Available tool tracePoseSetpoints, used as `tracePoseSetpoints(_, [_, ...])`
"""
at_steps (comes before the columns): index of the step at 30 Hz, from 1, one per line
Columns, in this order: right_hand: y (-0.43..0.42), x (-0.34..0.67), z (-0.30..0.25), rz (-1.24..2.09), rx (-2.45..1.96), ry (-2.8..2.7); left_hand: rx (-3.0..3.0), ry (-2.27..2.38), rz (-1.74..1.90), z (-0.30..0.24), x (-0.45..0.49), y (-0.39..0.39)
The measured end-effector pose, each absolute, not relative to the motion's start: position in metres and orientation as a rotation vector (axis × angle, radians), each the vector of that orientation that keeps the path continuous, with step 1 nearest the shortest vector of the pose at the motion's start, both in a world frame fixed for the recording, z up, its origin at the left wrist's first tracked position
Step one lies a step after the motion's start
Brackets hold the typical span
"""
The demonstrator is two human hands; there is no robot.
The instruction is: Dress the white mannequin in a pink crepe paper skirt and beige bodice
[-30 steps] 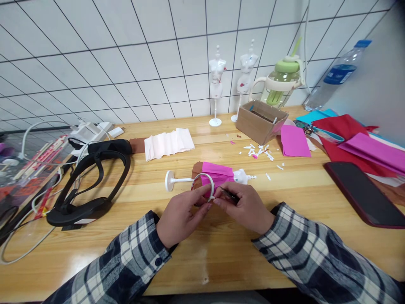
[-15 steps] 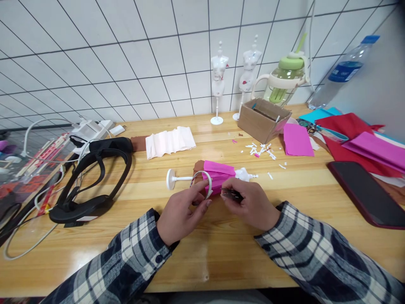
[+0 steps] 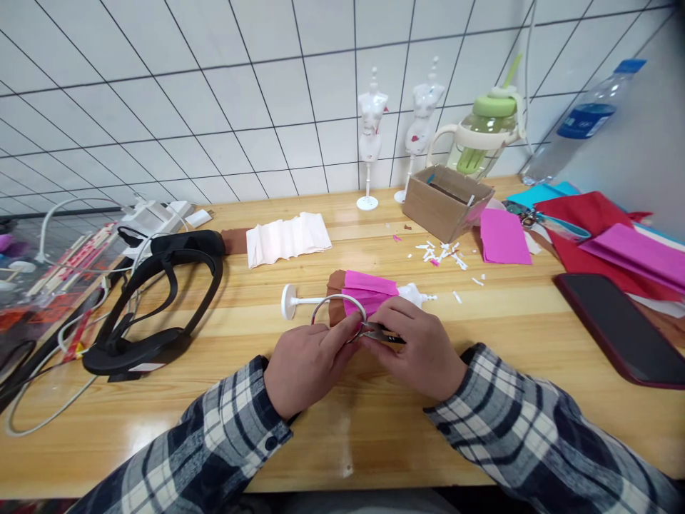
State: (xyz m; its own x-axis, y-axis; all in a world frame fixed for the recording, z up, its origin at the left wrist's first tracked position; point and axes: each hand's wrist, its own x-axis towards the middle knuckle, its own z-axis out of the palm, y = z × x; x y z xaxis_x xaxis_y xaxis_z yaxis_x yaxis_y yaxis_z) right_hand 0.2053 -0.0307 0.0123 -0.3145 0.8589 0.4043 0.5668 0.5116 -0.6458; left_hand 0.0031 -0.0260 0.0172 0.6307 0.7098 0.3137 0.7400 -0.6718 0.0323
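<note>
My left hand (image 3: 307,363) is closed on a thin white roll of tape (image 3: 359,305), pinching it between thumb and fingers. In my right hand (image 3: 422,348) are small dark scissors (image 3: 389,336), their metal blades against the tape's edge by my left fingertips. Just beyond both hands a small white dress form (image 3: 409,293) lies on its side, its round base to the left. Pink paper (image 3: 369,284) and a brown piece (image 3: 336,283) wrap its body. My hands partly cover the pink paper and the ring.
Two white dress forms (image 3: 369,128) stand by the tiled wall, next to a cardboard box (image 3: 442,210). White scraps (image 3: 442,253) lie before it. A black headset (image 3: 160,321) and cables are left; a phone (image 3: 621,328) and coloured paper (image 3: 578,221) are right.
The tape ring has turned and tilted flatter in my left hand. My right hand has moved slightly left, bringing the scissors up to the tape; the two hands now meet.
</note>
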Motion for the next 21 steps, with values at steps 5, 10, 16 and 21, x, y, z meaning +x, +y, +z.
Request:
tracePoseSetpoints(5, [-0.0283,0.2059,0.0105,0.481,-1.19,-2.06,-2.729,-1.293,-0.445,0.0158,0.0028,-0.0266])
tracePoseSetpoints(10, [-0.0293,0.2077,0.0113,0.471,-1.172,-2.016,-2.709,-1.289,-0.47,0.0169,0.0028,-0.0262])
tracePoseSetpoints(16, [-0.0306,0.2113,0.0102,0.34,-1.168,-2.14,-2.734,-1.273,-0.477,0.0189,0.0034,-0.0261])
tracePoseSetpoints(21, [-0.0304,0.212,0.0111,0.235,-1.121,-2.247,-2.708,-1.272,-0.476,0.0197,0.0025,-0.0268])
